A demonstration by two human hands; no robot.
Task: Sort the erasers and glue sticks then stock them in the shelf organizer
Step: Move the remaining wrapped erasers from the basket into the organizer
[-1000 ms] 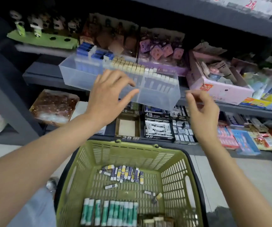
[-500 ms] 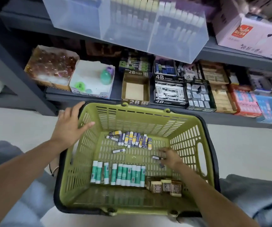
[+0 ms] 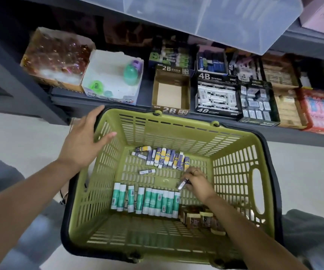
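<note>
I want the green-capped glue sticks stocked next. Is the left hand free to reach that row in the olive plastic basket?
Probably yes. The left hand is open at the olive plastic basket rim, holding nothing, and the green-capped glue sticks lie uncovered on the basket floor. The right hand, pinching a small purple item, sits beside the row's right end.

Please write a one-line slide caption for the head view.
Right hand pinches a small purple glue stick inside the green basket; open left hand rests at its rim.

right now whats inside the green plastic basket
Inside the green plastic basket: a row of teal-and-white glue sticks, purple-and-yellow sticks, and brown boxed items partly covered by the right hand, which pinches one small stick.
</note>
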